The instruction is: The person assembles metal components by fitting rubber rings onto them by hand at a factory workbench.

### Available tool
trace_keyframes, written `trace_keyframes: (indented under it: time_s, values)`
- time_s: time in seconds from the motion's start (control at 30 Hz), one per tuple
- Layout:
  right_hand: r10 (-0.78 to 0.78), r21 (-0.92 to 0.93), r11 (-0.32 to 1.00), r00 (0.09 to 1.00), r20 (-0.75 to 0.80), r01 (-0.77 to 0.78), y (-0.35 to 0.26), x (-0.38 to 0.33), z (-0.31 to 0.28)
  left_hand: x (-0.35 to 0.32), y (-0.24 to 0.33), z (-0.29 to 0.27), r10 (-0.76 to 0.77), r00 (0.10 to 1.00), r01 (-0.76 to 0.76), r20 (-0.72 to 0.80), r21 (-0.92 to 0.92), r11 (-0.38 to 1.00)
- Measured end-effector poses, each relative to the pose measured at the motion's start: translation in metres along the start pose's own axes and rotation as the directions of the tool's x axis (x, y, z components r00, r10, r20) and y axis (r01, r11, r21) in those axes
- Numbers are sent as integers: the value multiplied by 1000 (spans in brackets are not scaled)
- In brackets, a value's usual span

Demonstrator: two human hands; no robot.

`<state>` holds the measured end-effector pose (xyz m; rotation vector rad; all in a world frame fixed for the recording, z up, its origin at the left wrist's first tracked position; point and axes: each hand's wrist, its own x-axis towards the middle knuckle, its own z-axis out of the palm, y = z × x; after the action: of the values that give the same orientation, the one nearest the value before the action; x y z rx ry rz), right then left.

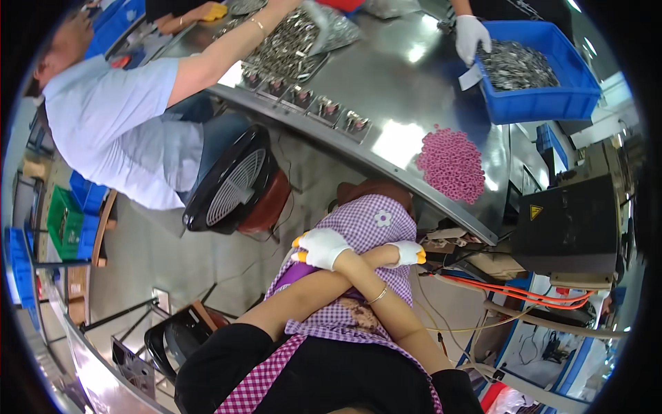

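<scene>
My forearms are crossed over my lap, on a purple checked apron [376, 231]. My right hand [323, 248], in a white glove with orange fingertips, lies on the left side of the lap. Its fingers are loosely bent and a little apart, with nothing seen in them. On the right side rests my left hand [403, 254], gloved the same way. Its fingers lean toward the right over the apron's edge, and no object shows in them. The right forearm lies over the left one. Both hands are nearest to the apron, away from the metal table [386, 90].
Pink rings [452, 164] are heaped at the table's near corner. A gloved co-worker's hand [472, 38] touches a blue bin [586, 100] of metal parts. Another person [117, 124] sits at left by a black fan [234, 183]. A dark machine [565, 224] stands at right.
</scene>
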<state>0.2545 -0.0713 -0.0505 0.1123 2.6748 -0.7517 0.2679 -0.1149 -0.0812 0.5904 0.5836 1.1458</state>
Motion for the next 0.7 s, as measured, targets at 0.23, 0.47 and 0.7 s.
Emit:
trace_keyframes:
  time_s: [0.23,0.47,0.7]
  values:
    - [-306,-134,949,730,-611,286,-4,-12,-26,136,8,27,-48,999,50,-16,166,985]
    - [-150,-128,968,86,-985,216,-6,-76,-110,129,197,20,889,-41,-319,-456,849,421]
    - [685,609,691,-84,-724,390,116,4,-198,190,280,-61,779,-297,-137,-552,832,537]
